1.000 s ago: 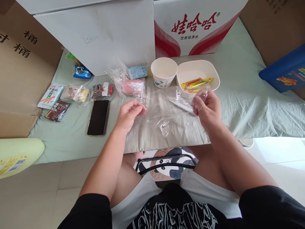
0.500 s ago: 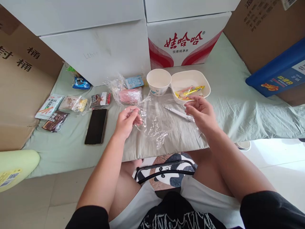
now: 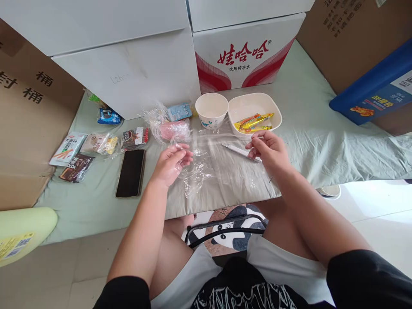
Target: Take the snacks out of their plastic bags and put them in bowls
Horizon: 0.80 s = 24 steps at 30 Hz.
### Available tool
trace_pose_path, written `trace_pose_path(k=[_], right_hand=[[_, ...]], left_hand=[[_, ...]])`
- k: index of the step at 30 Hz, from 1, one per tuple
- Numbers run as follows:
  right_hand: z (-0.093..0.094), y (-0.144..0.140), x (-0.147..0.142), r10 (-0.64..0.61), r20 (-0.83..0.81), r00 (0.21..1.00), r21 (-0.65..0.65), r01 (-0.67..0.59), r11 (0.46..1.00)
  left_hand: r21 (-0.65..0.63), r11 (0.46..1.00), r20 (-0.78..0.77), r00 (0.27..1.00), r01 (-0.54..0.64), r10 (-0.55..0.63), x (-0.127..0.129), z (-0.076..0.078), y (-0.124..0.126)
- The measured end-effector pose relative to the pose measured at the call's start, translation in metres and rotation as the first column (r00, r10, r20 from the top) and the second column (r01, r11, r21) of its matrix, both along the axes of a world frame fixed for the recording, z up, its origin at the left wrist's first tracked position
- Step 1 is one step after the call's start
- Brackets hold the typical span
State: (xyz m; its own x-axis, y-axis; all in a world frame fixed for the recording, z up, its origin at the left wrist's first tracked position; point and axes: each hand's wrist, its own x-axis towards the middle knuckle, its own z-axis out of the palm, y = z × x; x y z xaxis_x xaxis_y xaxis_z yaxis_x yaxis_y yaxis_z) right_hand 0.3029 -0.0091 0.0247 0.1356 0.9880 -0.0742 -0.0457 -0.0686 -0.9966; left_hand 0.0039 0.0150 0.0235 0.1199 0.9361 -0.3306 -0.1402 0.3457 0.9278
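Note:
A clear sheet of plastic wrap (image 3: 206, 165) stretches between my two hands, low over the green cloth. My left hand (image 3: 172, 163) pinches its left edge, fingers curled. At the right edge, my right hand (image 3: 268, 150) is closed on the film too. Beneath the film near my right hand lies a white utility knife (image 3: 240, 151), partly hidden by the fingers. Just beyond the hands stand a white paper cup (image 3: 211, 112) and a white rectangular bowl (image 3: 272, 105) with several yellow snack sticks (image 3: 255, 122) in it. A pink roll (image 3: 175, 131) in crumpled film sits past my left hand.
Left of my hands lie a black phone (image 3: 130, 174) and several wrapped snacks (image 3: 99, 143). White cartons (image 3: 246, 56) wall off the back. A blue container (image 3: 373, 92) leans at the right, and a light green one (image 3: 25, 231) is at the left edge.
The plastic wrap is spread wider between my hands, and its crumpled hanging end has shifted left. My hands hold nearly the same place; the view has tilted slightly.

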Motion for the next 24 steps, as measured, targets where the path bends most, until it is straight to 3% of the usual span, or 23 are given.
trace_pose_path(k=[4,7,9,12,15,17,20,22,24], right_hand=[[-0.005,0.004,0.007,-0.138,-0.045,0.989,-0.018,0.137,0.990],[0.001,-0.003,0.012,-0.196,0.008,0.981,0.086,0.194,0.977],[0.008,-0.013,0.014,-0.149,0.023,0.989,0.216,0.141,0.966],[0.018,-0.026,0.017,-0.013,0.006,1.000,0.340,0.010,0.940],[0.016,-0.026,0.020,0.056,0.103,0.993,0.290,-0.084,0.953],[0.009,-0.019,0.024,0.017,0.296,0.955,0.191,-0.077,0.979],[-0.003,-0.006,0.029,-0.123,0.583,0.803,0.175,0.024,0.984],[-0.005,-0.002,0.031,-0.237,0.639,0.732,0.263,0.081,0.961],[-0.001,-0.003,0.032,-0.285,0.585,0.760,0.330,0.097,0.939]], left_hand=[[0.048,0.999,-0.026,1.000,-0.006,0.008,-0.006,0.004,-0.002],[0.233,0.968,-0.030,0.994,-0.092,0.101,-0.008,0.010,-0.009],[0.336,0.932,-0.016,0.988,-0.138,0.152,-0.009,0.016,-0.013],[0.382,0.906,0.039,0.983,-0.181,0.180,-0.007,0.022,-0.015],[0.345,0.927,0.059,0.989,-0.148,0.136,-0.003,0.015,-0.005],[0.344,0.932,-0.040,0.990,-0.112,0.133,0.000,0.006,0.003],[0.395,0.912,-0.262,0.937,-0.113,0.230,-0.001,-0.009,0.014],[0.444,0.888,-0.362,0.883,-0.117,0.297,-0.005,-0.013,0.017],[0.505,0.854,-0.361,0.868,-0.127,0.343,-0.009,-0.012,0.018]])
